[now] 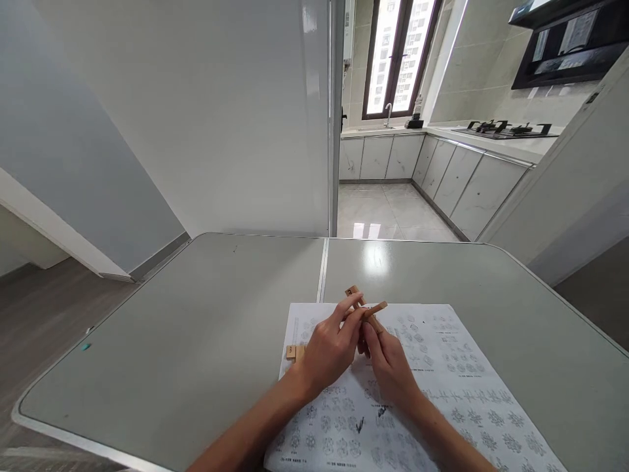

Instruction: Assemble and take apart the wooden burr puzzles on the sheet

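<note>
My left hand and my right hand meet above a printed sheet, both closed around small wooden puzzle pieces. One wooden piece sticks out to the right between the fingers, and another piece with a dark mark on its end points up and away. Fingers hide where these pieces join. To the left of my left wrist, more wooden pieces lie on the sheet, partly covered by the arm. Line drawings of assembled shapes and several dark pen ticks show on the paper.
The sheet lies on a grey-green table with a pale seam and a metal rim. A small teal bit sits near the left edge. Beyond the table are a white wall panel and a kitchen with a gas hob.
</note>
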### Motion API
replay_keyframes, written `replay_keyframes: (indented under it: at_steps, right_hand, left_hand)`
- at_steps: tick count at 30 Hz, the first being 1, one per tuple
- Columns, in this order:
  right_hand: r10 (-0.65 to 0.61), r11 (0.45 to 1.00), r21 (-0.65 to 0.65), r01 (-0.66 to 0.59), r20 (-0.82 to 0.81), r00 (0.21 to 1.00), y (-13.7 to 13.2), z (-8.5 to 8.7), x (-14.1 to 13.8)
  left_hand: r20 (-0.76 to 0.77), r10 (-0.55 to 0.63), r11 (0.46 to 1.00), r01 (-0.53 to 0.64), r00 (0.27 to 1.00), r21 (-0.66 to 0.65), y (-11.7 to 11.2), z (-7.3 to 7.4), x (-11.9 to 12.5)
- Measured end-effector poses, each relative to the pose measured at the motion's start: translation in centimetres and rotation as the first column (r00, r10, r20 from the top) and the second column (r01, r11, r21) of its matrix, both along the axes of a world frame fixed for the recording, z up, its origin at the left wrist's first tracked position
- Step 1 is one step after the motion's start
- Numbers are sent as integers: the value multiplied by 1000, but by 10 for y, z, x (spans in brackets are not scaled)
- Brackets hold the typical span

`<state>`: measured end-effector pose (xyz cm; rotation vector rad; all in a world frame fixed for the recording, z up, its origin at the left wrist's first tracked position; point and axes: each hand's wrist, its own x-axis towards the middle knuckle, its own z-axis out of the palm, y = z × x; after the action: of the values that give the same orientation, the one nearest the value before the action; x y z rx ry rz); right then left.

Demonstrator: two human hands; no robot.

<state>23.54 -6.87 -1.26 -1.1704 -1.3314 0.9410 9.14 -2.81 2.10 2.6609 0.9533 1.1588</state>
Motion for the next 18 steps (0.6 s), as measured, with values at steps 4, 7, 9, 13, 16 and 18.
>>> replay_keyframes:
  at_steps: [4, 7, 9, 13, 16, 18]
  right_hand:
    - [5, 1000, 0, -5, -3, 1000, 0, -1, 0]
    - [26, 1000, 8, -26, -7, 1000, -1, -1, 0]
    - [35, 999, 10, -35, -11, 999, -1, -1, 0]
    - [25, 1000, 4, -25, -35, 999, -1, -1, 0]
    - [16, 1000, -4, -16, -88, 996, 0, -1, 0]
    - [13, 1000, -19, -16, -140, 990, 0, 1, 0]
  left_hand:
    - [-19, -13, 999, 14, 1000, 43, 1, 1, -1]
    - [-20, -28, 997, 30, 999, 78, 2, 1, -2]
    - [-12, -35, 995, 36, 999, 92, 2, 1, -1]
    - [-1, -36, 991, 36, 999, 132, 3, 4, -1]
    - [-7, -22, 985, 23, 1000, 172, 3, 6, -1]
    - [11, 9, 983, -11, 1000, 181, 2, 7, -3]
